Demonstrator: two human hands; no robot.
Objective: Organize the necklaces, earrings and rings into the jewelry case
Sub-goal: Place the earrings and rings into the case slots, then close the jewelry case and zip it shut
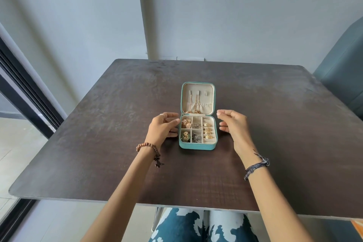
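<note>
The jewelry case (197,144) lies open in the middle of the dark table (98,124), lid laid back on the far side. My left hand (163,129) sits at its left edge, fingers loosely spread, fingertips at the case wall, holding nothing. My right hand (233,124) hovers just right of the case, fingers curled apart, empty. Gold necklaces (194,104) hang in the lid. Rings (208,130) fill the right column; earrings (186,123) lie in the left compartments.

Left hand (164,127) and right hand (232,124) apart, fingers loosely curled, each grip empty
</note>
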